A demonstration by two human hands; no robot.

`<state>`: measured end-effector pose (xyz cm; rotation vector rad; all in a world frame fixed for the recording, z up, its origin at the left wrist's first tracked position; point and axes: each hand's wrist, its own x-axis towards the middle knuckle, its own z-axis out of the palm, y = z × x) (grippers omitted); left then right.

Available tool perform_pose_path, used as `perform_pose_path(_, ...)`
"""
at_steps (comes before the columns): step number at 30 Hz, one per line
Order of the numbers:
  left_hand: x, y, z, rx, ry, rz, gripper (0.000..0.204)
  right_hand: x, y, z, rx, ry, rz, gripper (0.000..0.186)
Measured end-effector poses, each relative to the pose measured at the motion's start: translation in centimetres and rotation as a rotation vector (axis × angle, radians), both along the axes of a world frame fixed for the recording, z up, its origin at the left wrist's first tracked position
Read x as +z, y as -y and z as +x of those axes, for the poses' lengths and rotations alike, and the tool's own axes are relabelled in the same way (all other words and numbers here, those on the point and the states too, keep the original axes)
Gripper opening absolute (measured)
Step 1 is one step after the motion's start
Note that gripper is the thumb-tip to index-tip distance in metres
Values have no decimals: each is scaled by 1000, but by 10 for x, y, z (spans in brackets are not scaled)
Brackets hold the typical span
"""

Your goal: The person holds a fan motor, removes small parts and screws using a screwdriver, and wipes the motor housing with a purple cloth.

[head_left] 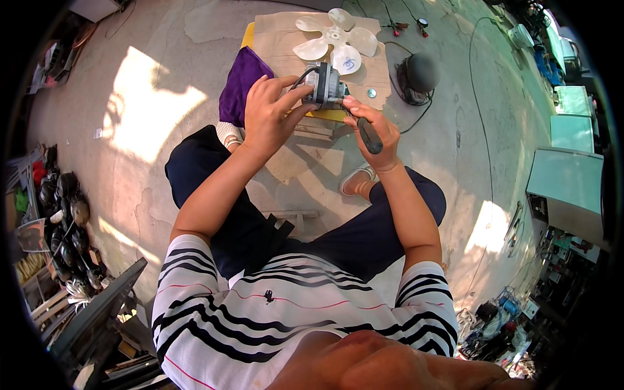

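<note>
A silver motor (320,84) with a black band and cable is held up near the front edge of a low cardboard-topped stand (276,32). My left hand (276,107) grips the motor from the left, fingers around its body. My right hand (377,130) is closed on a dark-handled tool (369,136), whose upper end meets the motor's right side, partly hidden by the fingers. A pale five-bladed fan (312,49) lies on the cardboard behind the motor. A small round cap (372,93) sits to the right, and a purple cloth (240,91) drapes over the stand's left side.
A dark round object (422,73) with a cable stands on the concrete floor right of the stand, with cabled clips (400,28) beyond. Piled clutter (68,221) lines the left. Pale green appliances (565,182) and loose items border the right. My knees flank the stand's near side.
</note>
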<state>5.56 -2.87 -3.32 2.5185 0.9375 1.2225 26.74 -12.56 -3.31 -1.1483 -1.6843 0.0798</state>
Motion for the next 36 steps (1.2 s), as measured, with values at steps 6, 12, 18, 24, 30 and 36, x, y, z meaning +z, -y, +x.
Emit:
perform_pose_path(6,-7,-5,-1,-8,-18,84,24,-2,0,1,1,-3,1,27)
perform_pose_path(12,-7,-6,-1,5,6,42,25,-3,0,1,6,-5,12,29)
perform_pose_path(18,-11,-9,-3,-12,3,24,22,-9,-1,4,34,-12,7,35)
perform_pose_path(24,-13,-13,-3,-52,23,8,18,6,-6,7,32,-91,-103,30)
perform_pose_path(30,-11,-14,-1,-63,20,-2,17,19,-36,20,62,-534,-551,20)
perform_pose_path(36,-11,-17,-1,-73,-6,19,19,15,-62,34,56,-724,-933,27)
